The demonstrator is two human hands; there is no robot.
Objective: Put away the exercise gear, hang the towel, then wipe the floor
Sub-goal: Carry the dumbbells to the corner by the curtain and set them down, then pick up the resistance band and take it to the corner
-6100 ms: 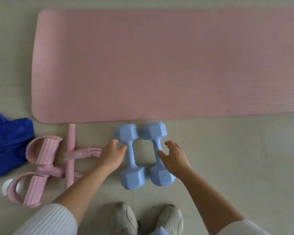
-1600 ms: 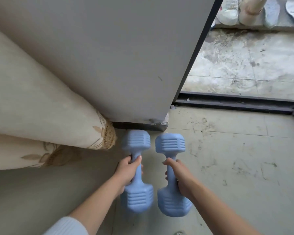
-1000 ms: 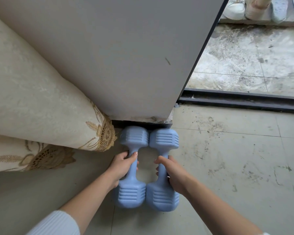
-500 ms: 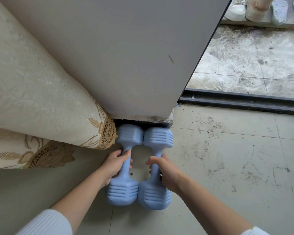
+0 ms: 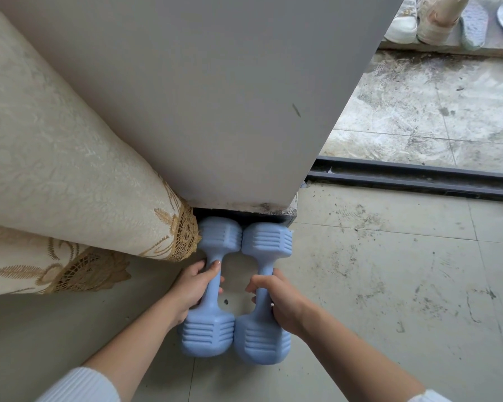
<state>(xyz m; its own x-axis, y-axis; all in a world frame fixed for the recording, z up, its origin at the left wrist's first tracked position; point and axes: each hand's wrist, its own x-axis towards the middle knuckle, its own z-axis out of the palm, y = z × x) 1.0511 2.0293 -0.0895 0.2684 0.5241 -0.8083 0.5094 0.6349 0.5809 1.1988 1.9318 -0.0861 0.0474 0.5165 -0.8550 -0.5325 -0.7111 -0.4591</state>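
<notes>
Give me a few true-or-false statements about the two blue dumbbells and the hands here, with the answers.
1. Each hand grips one dumbbell by its handle. True: the left hand holds the left dumbbell, the right hand the right dumbbell.
2. The dumbbells lie far apart. False: their heads touch side by side.
3. A cream curtain hangs left of the dumbbells. True.
4. The dumbbells rest on a pink mat. False: they lie on the tiled floor.
5. Shoes sit beyond the door track. True.
</notes>
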